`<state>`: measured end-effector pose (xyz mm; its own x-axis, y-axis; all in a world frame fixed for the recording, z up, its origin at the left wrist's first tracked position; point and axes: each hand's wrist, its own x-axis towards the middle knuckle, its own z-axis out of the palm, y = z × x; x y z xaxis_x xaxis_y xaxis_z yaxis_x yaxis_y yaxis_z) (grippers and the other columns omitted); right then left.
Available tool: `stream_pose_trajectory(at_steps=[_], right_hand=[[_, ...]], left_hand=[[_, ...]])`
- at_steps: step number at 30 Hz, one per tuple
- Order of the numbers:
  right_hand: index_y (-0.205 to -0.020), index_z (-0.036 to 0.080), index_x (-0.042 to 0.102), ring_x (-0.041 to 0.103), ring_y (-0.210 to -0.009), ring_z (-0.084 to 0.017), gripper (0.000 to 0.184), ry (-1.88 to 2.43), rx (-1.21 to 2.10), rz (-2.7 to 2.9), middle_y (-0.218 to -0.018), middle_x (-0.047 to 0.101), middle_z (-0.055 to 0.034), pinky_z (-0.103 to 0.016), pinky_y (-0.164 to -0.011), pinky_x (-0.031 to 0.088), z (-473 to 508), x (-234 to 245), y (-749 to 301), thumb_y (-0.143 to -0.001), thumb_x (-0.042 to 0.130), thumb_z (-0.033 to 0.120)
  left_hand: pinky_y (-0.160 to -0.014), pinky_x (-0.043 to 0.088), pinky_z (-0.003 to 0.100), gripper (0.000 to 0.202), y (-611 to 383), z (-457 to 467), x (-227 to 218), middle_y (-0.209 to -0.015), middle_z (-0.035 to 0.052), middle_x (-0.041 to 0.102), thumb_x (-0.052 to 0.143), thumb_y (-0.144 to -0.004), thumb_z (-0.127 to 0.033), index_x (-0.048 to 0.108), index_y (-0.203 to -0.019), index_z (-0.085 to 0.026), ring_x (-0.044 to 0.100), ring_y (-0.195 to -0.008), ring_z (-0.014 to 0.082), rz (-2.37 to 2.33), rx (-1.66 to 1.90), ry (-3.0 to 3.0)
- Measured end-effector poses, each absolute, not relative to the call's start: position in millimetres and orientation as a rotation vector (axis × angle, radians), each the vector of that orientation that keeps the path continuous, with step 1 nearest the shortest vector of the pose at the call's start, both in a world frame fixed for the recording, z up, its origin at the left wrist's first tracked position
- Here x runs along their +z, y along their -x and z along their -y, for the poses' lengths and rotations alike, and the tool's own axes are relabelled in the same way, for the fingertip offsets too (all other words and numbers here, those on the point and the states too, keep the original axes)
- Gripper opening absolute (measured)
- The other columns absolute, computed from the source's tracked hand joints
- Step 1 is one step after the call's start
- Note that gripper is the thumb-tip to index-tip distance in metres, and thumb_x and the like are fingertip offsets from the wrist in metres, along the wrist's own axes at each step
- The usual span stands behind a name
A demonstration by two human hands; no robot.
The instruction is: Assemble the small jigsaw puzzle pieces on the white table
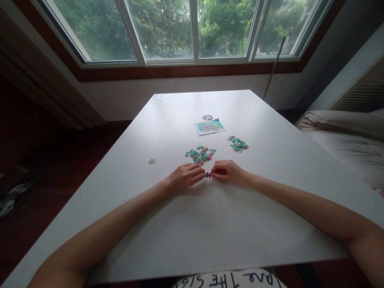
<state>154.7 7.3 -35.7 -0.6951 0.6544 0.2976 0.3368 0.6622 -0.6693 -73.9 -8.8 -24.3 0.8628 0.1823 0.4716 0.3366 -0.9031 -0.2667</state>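
Grip pinched narrow, left hand and right hand; jigsaw bit held between them at desk, nearside of piece pile. Could be bent if pushed askew; pile scattered if brushed.

Held puzzle piece partly covered, shirt cropped

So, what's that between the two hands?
Between the left hand and right hand, the head view shows small jigsaw pieces, exact number too small to tell.
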Motion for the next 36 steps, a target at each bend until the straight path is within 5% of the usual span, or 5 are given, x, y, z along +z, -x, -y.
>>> stream_pose_trajectory(at_steps=[7, 36], right_hand=[[-0.073, 0.015, 0.065, 0.046, -0.053, -0.009, 0.013, 0.809, 0.818, 2.324, -0.064, 0.056, -0.0004, -0.020, -0.051, 0.037, -7.4, -36.4, -157.1, -0.080, 0.056, 0.022], [-0.079, 0.013, 0.067, 0.046, -0.057, -0.009, 0.018, 0.838, 0.892, 2.303, -0.067, 0.059, -0.0016, -0.019, -0.055, 0.036, -8.0, -36.8, -158.1, -0.083, 0.055, 0.025]], left_hand=[[-0.076, 0.050, 0.026, 0.016, 77.5, 5.7, -31.8, -0.097, 0.0055, 0.069, 0.043, -0.094, -0.017, 0.057, -0.102, -0.016, 0.063, -0.087, 0.0139, 0.472, -0.698, 2.729], [-0.072, 0.049, 0.022, 0.012, 76.5, 4.2, -35.9, -0.088, 0.0025, 0.069, 0.049, -0.090, -0.022, 0.059, -0.097, -0.019, 0.063, -0.080, 0.0114, 0.639, -0.800, 2.723]])
